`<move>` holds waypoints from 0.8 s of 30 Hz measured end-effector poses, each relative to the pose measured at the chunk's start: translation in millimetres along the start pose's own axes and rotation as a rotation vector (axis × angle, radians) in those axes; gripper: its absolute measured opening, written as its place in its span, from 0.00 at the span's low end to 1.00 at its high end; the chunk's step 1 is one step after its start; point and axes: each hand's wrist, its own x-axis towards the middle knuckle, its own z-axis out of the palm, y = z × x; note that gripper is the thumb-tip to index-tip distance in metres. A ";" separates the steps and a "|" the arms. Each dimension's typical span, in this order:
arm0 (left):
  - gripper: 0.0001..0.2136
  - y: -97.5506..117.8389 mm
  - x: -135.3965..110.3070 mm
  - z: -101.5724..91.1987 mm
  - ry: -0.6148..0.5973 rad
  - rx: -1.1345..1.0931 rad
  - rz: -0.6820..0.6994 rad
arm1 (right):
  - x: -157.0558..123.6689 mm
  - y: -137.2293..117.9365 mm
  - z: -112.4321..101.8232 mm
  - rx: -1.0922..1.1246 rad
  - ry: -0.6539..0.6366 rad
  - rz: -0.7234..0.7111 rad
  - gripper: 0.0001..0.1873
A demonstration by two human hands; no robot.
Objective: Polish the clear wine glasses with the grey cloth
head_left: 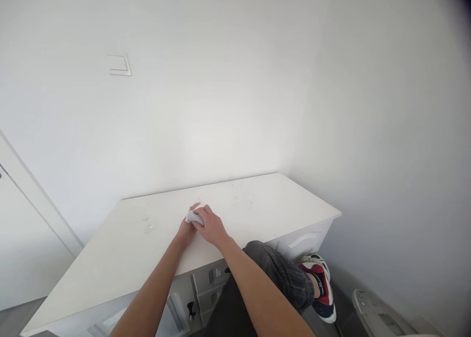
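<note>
My right hand (212, 226) is closed on a small pale grey-white wad (193, 217) that looks like a folded cloth; its exact kind is hard to make out. Under and behind it, my left hand (187, 230) is cupped around the same wad, its fingers partly hidden. Both hands are together over the middle of the white cabinet top (165, 258). Faint clear wet-looking marks (147, 224) show to the left of the hands, and more shiny spots (243, 194) lie to the right, nearer the wall.
A white wall (221, 106) with a light switch (118, 65) rises behind the cabinet. Below its front edge are a dark handle (191, 311) and panelled fronts. My bent leg (283, 273) and sneaker (324, 293) are at right, near a pale appliance (379, 315). A door (29, 248) stands left.
</note>
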 end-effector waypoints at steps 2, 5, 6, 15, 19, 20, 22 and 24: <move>0.28 5.2 -2.8 3.3 -0.002 -0.023 0.046 | -0.8 1.1 -0.3 0.012 0.012 -0.012 0.14; 0.31 12.8 -8.8 9.3 -0.053 -0.077 0.119 | -1.9 2.7 -0.9 -0.080 -0.004 -0.040 0.15; 0.31 14.7 -10.5 11.0 -0.072 -0.090 0.133 | -2.1 3.3 -0.9 -0.124 -0.020 -0.050 0.16; 0.29 12.4 -4.4 5.8 -0.150 -0.071 0.216 | 3.1 11.6 1.1 -0.122 0.094 0.192 0.15; 0.29 12.7 -3.0 2.4 -0.179 -0.098 0.212 | 5.4 14.4 2.9 0.141 -0.006 0.291 0.12; 0.29 13.5 -3.3 1.9 -0.174 -0.120 0.218 | 6.2 14.3 3.2 0.214 -0.021 0.297 0.12; 0.29 15.1 -4.0 0.8 -0.153 -0.173 0.228 | 8.3 13.1 2.7 0.386 -0.035 0.363 0.13; 0.31 16.2 -4.7 -1.3 -0.139 -0.205 0.212 | 10.6 10.9 0.4 0.583 -0.056 0.473 0.14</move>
